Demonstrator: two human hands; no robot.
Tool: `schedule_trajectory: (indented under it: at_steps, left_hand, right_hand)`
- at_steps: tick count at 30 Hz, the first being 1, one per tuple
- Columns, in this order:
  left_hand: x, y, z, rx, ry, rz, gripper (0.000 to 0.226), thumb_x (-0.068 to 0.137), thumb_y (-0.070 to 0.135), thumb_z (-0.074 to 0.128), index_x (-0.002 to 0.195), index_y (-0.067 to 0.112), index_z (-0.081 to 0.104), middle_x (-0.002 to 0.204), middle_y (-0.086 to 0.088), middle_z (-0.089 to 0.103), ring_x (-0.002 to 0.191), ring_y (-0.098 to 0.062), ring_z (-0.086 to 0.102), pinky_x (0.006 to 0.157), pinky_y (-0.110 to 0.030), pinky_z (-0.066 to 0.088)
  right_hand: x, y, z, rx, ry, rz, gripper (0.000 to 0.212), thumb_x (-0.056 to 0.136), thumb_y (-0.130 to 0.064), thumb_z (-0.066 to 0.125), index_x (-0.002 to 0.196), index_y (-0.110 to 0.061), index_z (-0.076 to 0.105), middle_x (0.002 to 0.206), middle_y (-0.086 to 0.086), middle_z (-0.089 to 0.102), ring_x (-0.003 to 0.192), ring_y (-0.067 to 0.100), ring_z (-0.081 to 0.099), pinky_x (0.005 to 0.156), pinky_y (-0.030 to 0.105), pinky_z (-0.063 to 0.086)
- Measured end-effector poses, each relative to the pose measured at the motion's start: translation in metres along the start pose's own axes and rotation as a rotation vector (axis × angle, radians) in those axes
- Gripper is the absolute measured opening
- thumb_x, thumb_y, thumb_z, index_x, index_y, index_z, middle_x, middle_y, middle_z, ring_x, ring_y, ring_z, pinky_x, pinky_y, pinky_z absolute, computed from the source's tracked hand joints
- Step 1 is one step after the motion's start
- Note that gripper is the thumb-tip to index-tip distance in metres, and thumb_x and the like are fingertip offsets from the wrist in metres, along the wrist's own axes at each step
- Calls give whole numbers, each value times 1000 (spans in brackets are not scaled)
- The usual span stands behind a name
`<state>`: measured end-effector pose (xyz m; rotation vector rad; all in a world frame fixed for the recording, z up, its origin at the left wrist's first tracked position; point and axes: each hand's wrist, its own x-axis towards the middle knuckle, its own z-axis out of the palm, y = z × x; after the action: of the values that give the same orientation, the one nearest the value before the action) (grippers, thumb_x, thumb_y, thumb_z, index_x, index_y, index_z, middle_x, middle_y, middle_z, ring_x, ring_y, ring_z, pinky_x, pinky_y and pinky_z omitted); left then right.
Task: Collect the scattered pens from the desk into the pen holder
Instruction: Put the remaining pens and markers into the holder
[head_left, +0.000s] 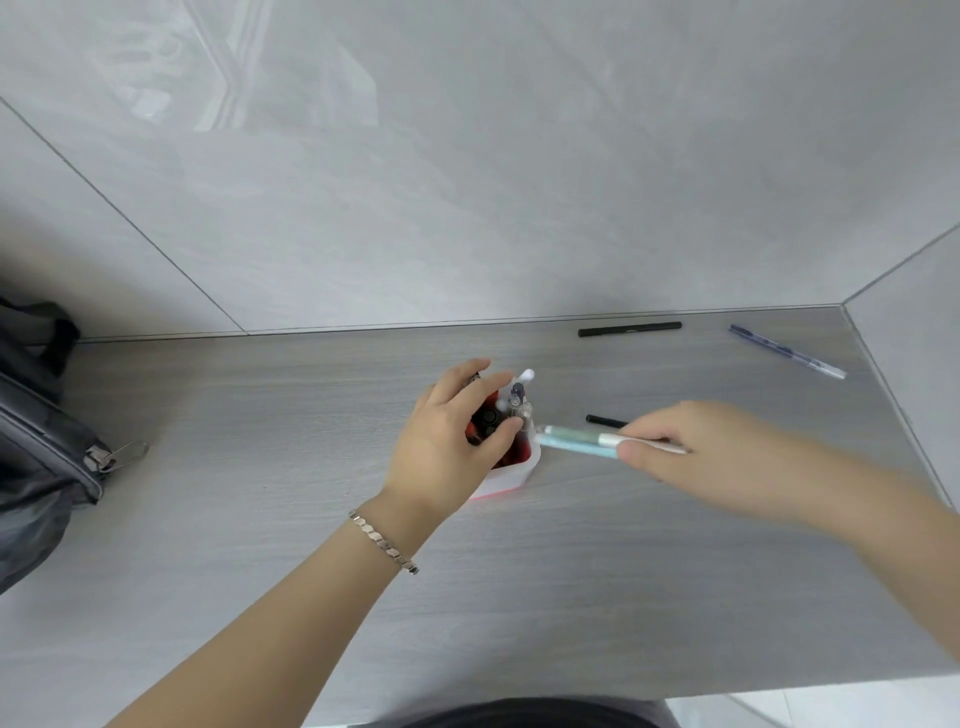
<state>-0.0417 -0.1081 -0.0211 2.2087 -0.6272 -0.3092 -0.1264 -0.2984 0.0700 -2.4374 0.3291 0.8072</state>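
Grey wood-grain desk (519, 571) meets pale grey wall panels at the back. Near its middle stands a white pen holder (511, 470) with red inside, several pens upright in it. Over its top the left hand (447, 441) curls, fingers closed around the holder's contents. Just right of the holder, the blurred right hand (691, 447) pinches two light blue pens (576, 441), tips touching its rim. Behind the holder to the right lie a black pen (629, 329) and a blue pen (787, 352); another black pen (605, 421) peeks from behind the right hand. Far left of the holder sits a dark bag (36, 441). No writing is legible.
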Motion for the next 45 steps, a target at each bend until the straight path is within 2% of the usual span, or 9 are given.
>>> schedule_trajectory:
  at_steps: [5,8,12,20,24,28,31,36,45]
  left_hand:
    - [-7,-4,-10,-208,-94,-42,46,85,22,59,127,33,43,139,14,28,122,17,27,86,11,18]
    - [-15,-12,-8,-183,-160,-15,79,74,24,72,129,48,21,145,15,16,118,31,12,85,13,17]
    - [-17,-21,-1,-101,-120,2,102,66,21,79,142,26,11,150,1,20,130,9,19,90,10,19]
    - [-14,-20,1,-213,-67,40,100,57,15,83,134,28,20,131,4,39,117,-1,37,92,-1,33]
    - [-12,-22,0,-269,-89,63,89,57,20,78,132,19,30,117,-4,50,108,-19,50,90,-32,47]
    - [-12,-27,0,-192,-126,51,101,60,22,82,139,17,20,138,-11,39,126,-22,40,103,-35,40]
    - [-14,-19,-2,-102,-86,30,96,62,29,80,135,35,17,145,4,24,134,-6,24,109,-23,27]
    - [-5,-4,1,-11,12,13,89,57,35,82,132,23,38,117,10,33,111,-14,45,101,-44,41]
    - [5,0,3,0,5,82,54,67,32,75,116,25,54,119,7,46,102,-6,48,92,-33,45]
  right_hand:
    - [40,-35,22,-42,-60,65,40,91,-27,45,54,-14,34,52,3,33,48,18,29,46,30,21]
    - [57,-52,36,112,88,90,18,86,-25,53,92,-9,56,88,8,57,69,26,57,60,32,45]
    - [53,-68,51,231,450,44,32,90,-16,41,122,-15,42,123,10,43,80,29,55,69,31,40]
    - [89,-83,81,221,827,-149,47,81,-24,26,108,-6,60,111,18,58,114,36,48,97,44,44]
    - [100,-85,85,53,823,-212,46,86,-38,34,110,-9,60,115,13,63,128,31,44,102,47,38]
    - [79,-69,75,307,630,-410,63,83,-48,30,131,-10,41,143,7,38,142,21,13,116,28,11]
    - [59,-23,77,389,808,-326,39,85,-32,49,117,-9,54,121,4,52,124,19,39,102,5,18]
    - [57,76,123,56,313,143,33,82,-25,63,111,-9,56,113,11,55,113,27,47,95,30,37]
    - [89,108,83,-27,404,106,18,91,-17,50,101,-4,57,105,21,63,97,34,58,80,38,44]
